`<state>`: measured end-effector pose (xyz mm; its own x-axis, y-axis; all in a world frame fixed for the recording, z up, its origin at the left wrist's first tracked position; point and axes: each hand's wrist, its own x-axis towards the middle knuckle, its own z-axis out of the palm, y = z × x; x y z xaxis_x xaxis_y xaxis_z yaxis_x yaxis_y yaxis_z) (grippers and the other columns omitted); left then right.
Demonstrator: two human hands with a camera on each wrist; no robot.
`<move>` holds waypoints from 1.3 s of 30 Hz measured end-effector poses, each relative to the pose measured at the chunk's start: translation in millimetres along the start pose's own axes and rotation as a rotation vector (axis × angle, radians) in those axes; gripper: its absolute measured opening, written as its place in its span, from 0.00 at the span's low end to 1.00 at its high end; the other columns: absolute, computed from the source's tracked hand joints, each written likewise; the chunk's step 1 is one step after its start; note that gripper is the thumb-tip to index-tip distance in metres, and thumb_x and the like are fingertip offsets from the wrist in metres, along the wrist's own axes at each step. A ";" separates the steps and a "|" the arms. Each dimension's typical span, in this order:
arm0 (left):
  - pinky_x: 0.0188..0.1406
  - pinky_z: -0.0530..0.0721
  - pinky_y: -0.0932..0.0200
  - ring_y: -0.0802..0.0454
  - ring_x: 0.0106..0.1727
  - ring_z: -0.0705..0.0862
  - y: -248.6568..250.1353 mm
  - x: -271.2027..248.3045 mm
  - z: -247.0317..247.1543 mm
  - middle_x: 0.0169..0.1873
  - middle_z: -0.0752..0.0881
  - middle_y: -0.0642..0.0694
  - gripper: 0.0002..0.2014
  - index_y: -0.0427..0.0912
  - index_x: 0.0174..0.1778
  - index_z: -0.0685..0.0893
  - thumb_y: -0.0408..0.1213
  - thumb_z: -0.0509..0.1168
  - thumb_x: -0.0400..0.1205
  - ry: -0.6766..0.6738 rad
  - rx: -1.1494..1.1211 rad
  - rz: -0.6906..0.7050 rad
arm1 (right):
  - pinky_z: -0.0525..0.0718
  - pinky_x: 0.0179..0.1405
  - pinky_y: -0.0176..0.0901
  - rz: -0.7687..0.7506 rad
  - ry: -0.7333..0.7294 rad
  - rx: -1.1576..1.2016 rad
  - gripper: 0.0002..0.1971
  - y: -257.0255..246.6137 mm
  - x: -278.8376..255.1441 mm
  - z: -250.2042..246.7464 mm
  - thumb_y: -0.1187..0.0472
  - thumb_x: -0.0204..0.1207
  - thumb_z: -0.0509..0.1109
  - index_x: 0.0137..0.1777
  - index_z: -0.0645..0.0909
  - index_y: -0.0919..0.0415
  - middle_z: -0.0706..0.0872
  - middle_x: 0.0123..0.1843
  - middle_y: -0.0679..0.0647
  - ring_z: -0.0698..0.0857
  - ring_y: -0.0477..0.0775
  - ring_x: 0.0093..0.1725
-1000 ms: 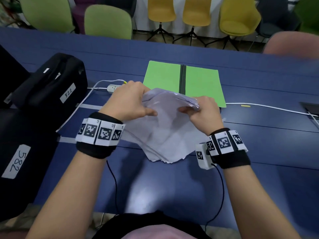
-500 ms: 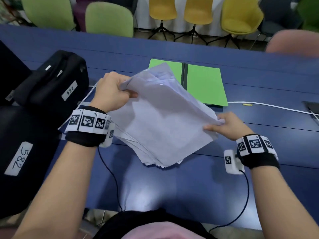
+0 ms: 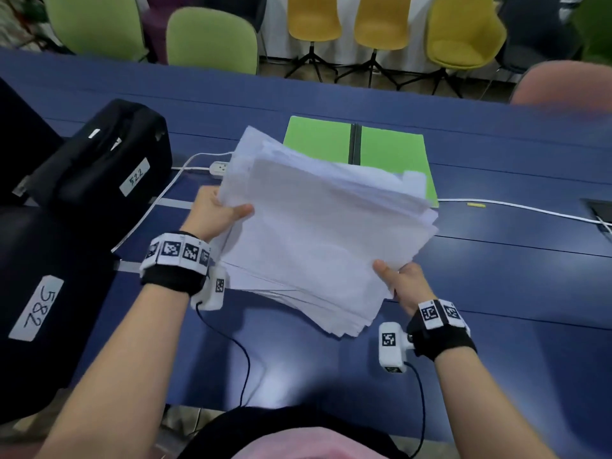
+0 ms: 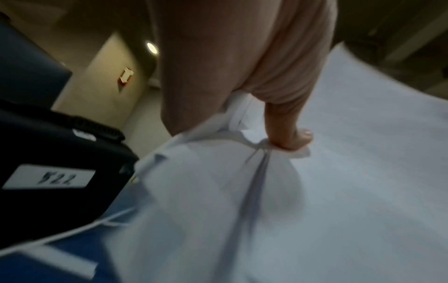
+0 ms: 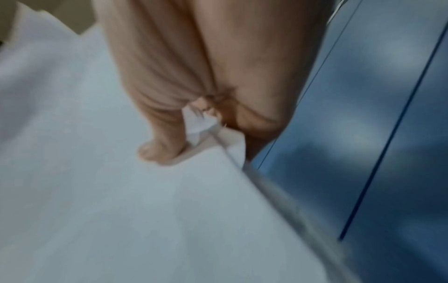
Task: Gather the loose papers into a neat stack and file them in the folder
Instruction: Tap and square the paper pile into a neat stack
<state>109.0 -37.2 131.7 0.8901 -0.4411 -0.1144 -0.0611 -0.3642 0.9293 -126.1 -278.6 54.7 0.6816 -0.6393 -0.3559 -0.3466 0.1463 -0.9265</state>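
Change: since a moment ago both hands have slid apart, from bunched together at the far edge of the papers (image 3: pixel 318 233) to opposite edges, and the sheets now lie spread between them.
Papers: a thick sheaf of white sheets, held in the air above the blue table (image 3: pixel 496 309), in front of the open green folder (image 3: pixel 390 150); edges fanned and uneven, not yet squared.
Handling: light but floppy; judged likely to sag or slip sheet by sheet, so opposite edges are the sensible hold, tapped square on the table.
Left hand (image 3: pixel 215 213): pinches the left edge, thumb on top, fingers beneath; paper creases at the pinch.
Right hand (image 3: pixel 402 286): pinches the near right edge, thumb on top.
Arms: both forearms reach forward, wrists level.
Nearby: black case (image 3: pixel 99 167) at left.
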 end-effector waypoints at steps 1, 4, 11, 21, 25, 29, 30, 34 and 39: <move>0.52 0.83 0.54 0.58 0.39 0.88 -7.3 -1.9 4.9 0.41 0.90 0.48 0.08 0.39 0.46 0.87 0.26 0.74 0.74 -0.004 -0.022 -0.031 | 0.79 0.29 0.33 -0.034 0.038 0.002 0.07 -0.6 4.9 -0.1 0.68 0.77 0.70 0.37 0.81 0.63 0.84 0.19 0.39 0.82 0.37 0.21; 0.53 0.83 0.56 0.56 0.43 0.86 -21.8 -8.8 18.9 0.41 0.86 0.52 0.12 0.37 0.54 0.84 0.27 0.73 0.76 0.050 -0.139 -0.096 | 0.83 0.34 0.32 -0.144 0.143 0.018 0.06 -15.1 17.2 -3.2 0.73 0.74 0.71 0.50 0.84 0.71 0.88 0.25 0.35 0.85 0.32 0.27; 0.48 0.88 0.63 0.61 0.43 0.90 -43.1 -23.5 47.4 0.42 0.91 0.55 0.13 0.44 0.49 0.84 0.23 0.72 0.75 -0.007 -0.356 -0.115 | 0.84 0.42 0.29 -0.290 0.223 0.106 0.11 -37.4 21.7 -8.1 0.75 0.72 0.72 0.40 0.82 0.56 0.90 0.32 0.35 0.86 0.32 0.34; 0.55 0.80 0.53 0.52 0.50 0.84 -51.4 -30.6 77.5 0.47 0.84 0.47 0.10 0.39 0.54 0.76 0.33 0.70 0.80 0.063 -0.298 -0.272 | 0.85 0.52 0.53 -0.086 0.327 0.060 0.10 12.2 15.6 -2.0 0.74 0.72 0.72 0.36 0.80 0.59 0.88 0.37 0.55 0.86 0.49 0.36; 0.39 0.78 0.69 0.63 0.41 0.80 -36.0 -33.3 71.0 0.41 0.79 0.58 0.10 0.46 0.52 0.72 0.31 0.66 0.82 0.069 -0.369 -0.135 | 0.87 0.45 0.36 -0.232 0.286 0.195 0.19 -10.8 18.6 -10.4 0.81 0.71 0.69 0.43 0.84 0.53 0.91 0.34 0.38 0.86 0.35 0.35; 0.47 0.86 0.65 0.58 0.47 0.90 -60.2 -31.4 60.3 0.44 0.91 0.55 0.12 0.46 0.48 0.87 0.27 0.75 0.74 -0.024 -0.422 -0.138 | 0.84 0.35 0.28 -0.204 0.272 0.189 0.28 1.0 15.9 -8.0 0.90 0.64 0.60 0.47 0.79 0.54 0.89 0.35 0.44 0.85 0.38 0.34; 0.46 0.86 0.62 0.59 0.44 0.91 -66.2 -32.1 60.5 0.40 0.93 0.54 0.12 0.45 0.47 0.88 0.25 0.75 0.72 -0.046 -0.415 -0.152 | 0.82 0.32 0.27 -0.176 0.291 0.175 0.29 7.7 15.5 -5.6 0.90 0.62 0.58 0.49 0.78 0.55 0.86 0.37 0.47 0.84 0.41 0.34; 0.49 0.89 0.56 0.57 0.43 0.90 -68.6 -29.1 64.2 0.43 0.92 0.50 0.14 0.42 0.50 0.88 0.26 0.77 0.70 -0.105 -0.332 -0.175 | 0.81 0.31 0.27 -0.092 0.330 0.134 0.27 21.5 15.2 -3.8 0.89 0.63 0.57 0.55 0.76 0.62 0.82 0.42 0.55 0.80 0.50 0.38; 0.48 0.87 0.59 0.45 0.51 0.88 -68.0 -15.9 70.9 0.53 0.88 0.39 0.10 0.39 0.52 0.86 0.29 0.74 0.75 -0.046 -0.273 -0.150 | 0.81 0.54 0.48 -0.022 0.282 0.150 0.13 28.3 17.5 -1.3 0.76 0.75 0.68 0.58 0.81 0.67 0.86 0.56 0.65 0.85 0.57 0.48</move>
<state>67.0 -63.6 45.4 0.8583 -0.4382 -0.2671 0.1980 -0.1974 0.9601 -124.9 -286.6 22.5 0.4748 -0.8246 -0.3075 -0.2210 0.2265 -0.9486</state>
